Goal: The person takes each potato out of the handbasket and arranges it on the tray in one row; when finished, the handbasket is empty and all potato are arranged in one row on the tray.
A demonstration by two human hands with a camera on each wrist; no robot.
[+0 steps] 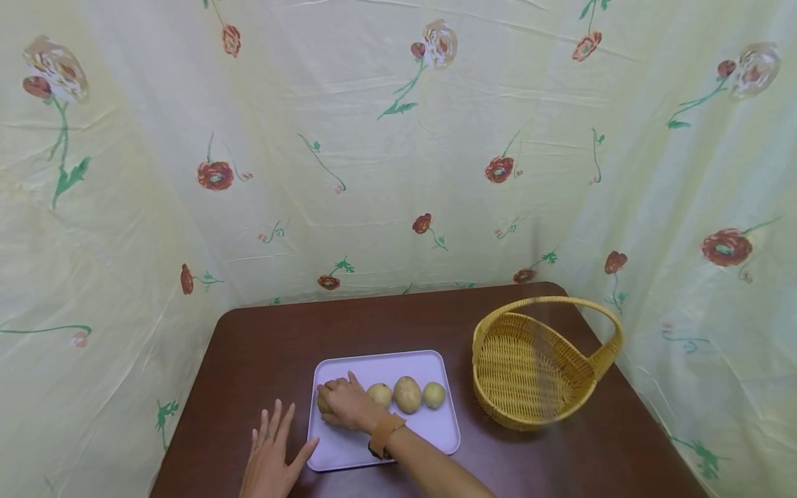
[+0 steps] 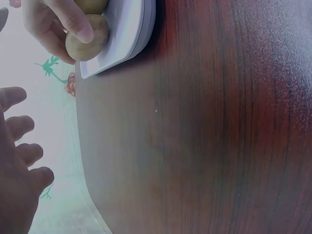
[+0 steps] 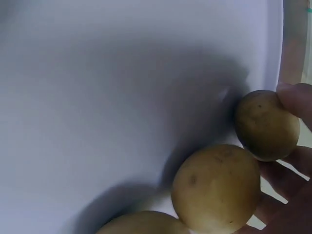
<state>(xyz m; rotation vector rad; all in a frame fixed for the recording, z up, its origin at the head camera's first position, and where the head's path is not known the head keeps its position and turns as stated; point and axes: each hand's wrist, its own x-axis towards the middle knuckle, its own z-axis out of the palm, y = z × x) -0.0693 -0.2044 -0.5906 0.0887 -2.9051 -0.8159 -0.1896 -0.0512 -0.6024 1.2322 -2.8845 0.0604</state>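
My right hand (image 1: 351,403) reaches over the left part of a white tray (image 1: 342,451). Its thumb and fingers grip a potato (image 3: 267,125), mostly covered by the hand in the head view. In the right wrist view, a second potato (image 3: 216,188) lies right beside the held one. To the right of the hand, a round potato (image 1: 380,394), a larger oval potato (image 1: 407,395) and a small potato (image 1: 434,395) lie in a row on the tray. My left hand (image 1: 272,453) holds nothing, its fingers spread, just left of the tray.
A yellow wicker basket (image 1: 510,370) with a tall arched handle stands right of the tray, and no contents show in it. Both stand on a dark brown table (image 1: 268,346). A flowered curtain (image 1: 361,207) hangs behind the table and along its sides.
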